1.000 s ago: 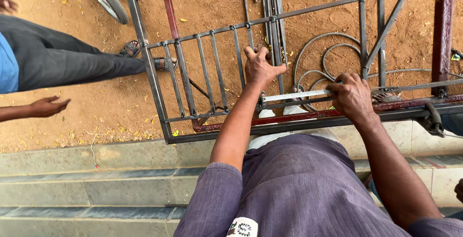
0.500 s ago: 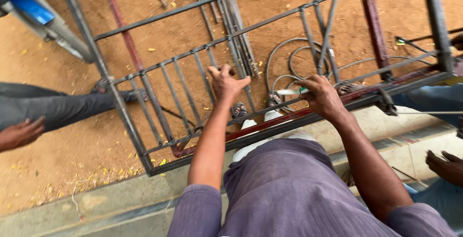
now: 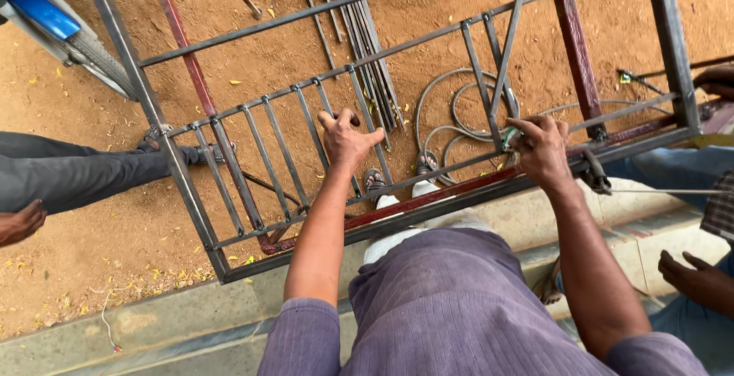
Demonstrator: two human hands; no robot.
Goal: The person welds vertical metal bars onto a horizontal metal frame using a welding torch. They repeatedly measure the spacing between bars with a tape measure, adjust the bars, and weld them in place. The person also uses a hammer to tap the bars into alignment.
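two hands hold the metal gate frame (image 3: 428, 108) over the sandy ground. the left hand (image 3: 345, 140) wraps tight around a thin bar; the right hand (image 3: 541, 146) grips a slanted bar.

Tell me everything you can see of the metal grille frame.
The grille frame is welded from dark grey bars and looks like bare steel. It lies roughly flat, skewed in view, over sandy ground, its near edge beside a concrete step. A row of short uprights runs between two rails; one loose-looking bar leans diagonally. The left hand grips an upright, and the right hand holds a rail.
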